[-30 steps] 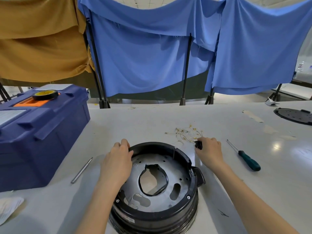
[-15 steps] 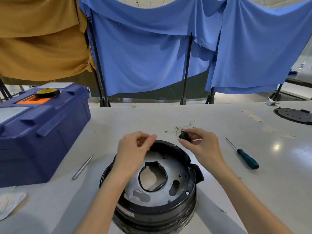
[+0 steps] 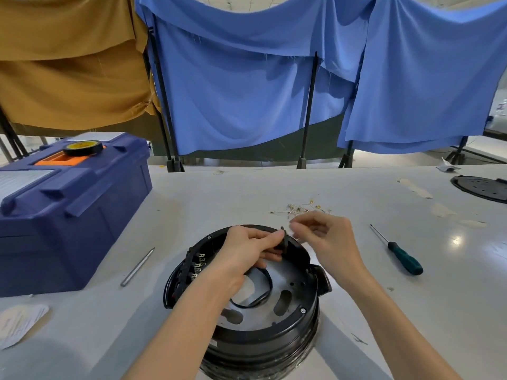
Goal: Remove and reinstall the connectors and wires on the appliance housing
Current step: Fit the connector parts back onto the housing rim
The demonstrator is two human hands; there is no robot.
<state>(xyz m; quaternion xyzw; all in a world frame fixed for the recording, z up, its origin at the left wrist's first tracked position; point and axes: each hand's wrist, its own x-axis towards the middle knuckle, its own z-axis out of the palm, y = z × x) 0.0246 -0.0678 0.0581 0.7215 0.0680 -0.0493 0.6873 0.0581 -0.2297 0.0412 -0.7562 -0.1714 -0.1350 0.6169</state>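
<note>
White table (image 3: 247,193) holds one housing (image 3: 297,322); left hand (image 3: 247,250) pinches one connector (image 3: 284,240); right hand (image 3: 329,237) curled, hold unclear.

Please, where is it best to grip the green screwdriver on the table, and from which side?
Grip the screwdriver by its thick green handle, coming from above: it lies flat on the table, handle nearest the person, thin shaft pointing away.

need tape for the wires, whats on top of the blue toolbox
A black tape roll lies on the orange handle of the toolbox, beside white labels. The closed lid hides the inside.
</note>
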